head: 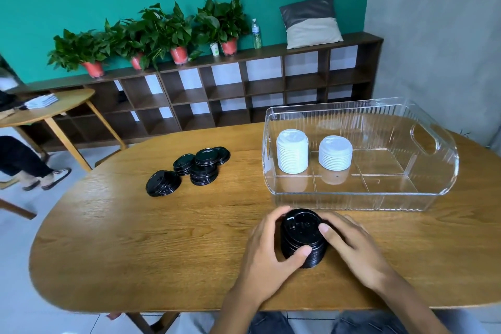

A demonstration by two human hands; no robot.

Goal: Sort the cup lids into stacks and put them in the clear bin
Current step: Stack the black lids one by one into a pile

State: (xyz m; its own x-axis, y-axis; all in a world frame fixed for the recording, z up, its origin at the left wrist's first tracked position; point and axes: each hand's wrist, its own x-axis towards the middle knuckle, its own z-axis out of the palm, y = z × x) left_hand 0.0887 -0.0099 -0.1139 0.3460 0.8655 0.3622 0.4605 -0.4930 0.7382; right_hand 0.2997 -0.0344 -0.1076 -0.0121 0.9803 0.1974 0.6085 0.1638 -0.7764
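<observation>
A stack of black cup lids [302, 237] stands on the wooden table [162, 238] near its front edge. My left hand [267, 249] curls round the stack's left side, thumb on its front. My right hand [352, 243] holds its right side, thumb on the top lid. The clear bin [360, 192] sits just behind, at the right. Inside it stand two stacks of white lids, a taller one [292, 151] at the left and a shorter one [335, 152] beside it. More black lids lie at mid-table: a low leaning pile [162, 183] and a loose cluster [203, 167].
A second wooden table [54, 108] with papers stands at the far left, and a person's legs [29, 165] show beneath it. A low dark shelf [217, 89] with potted plants, a bottle and a cushion runs along the green wall.
</observation>
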